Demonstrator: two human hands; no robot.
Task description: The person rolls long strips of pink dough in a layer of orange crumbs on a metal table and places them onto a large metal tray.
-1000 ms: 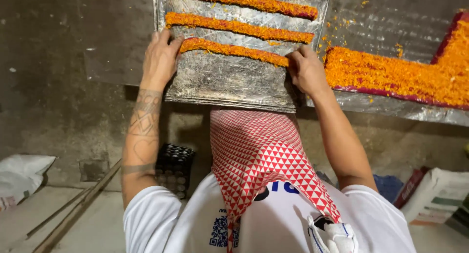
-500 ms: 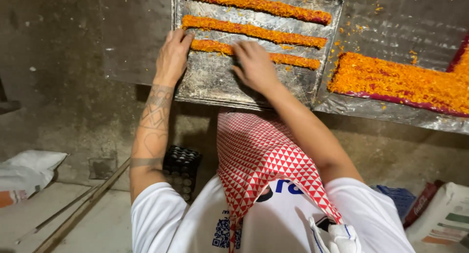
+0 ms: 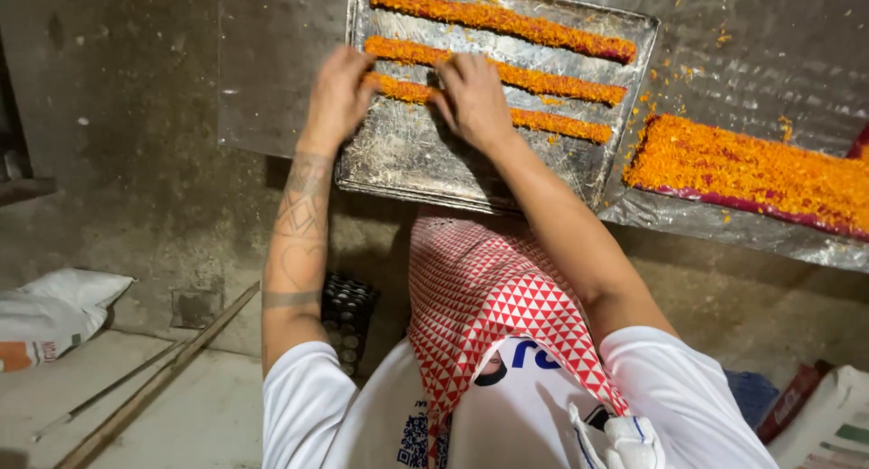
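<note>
A metal baking tray (image 3: 425,166) lies on the foil-covered counter, carrying three long orange strips of shredded mix. My left hand (image 3: 338,96) rests on the left end of the nearest orange strip (image 3: 543,122), fingers curled onto it. My right hand (image 3: 472,96) presses on the same strip a little to the right, fingers spread over it and the middle strip (image 3: 534,78). The far strip (image 3: 507,18) lies untouched along the tray's back edge.
A pile of the same orange mix (image 3: 742,168) sits on foil to the right, with crumbs scattered around it. A red-and-white patterned cloth (image 3: 489,297) hangs from my chest. Below lie a white sack (image 3: 54,311), wooden sticks (image 3: 154,387) and a dark crate (image 3: 348,311).
My right hand slid from the tray's right edge leftwards onto the nearest strip. My left hand moved from the tray's left rim onto the strip's end.
</note>
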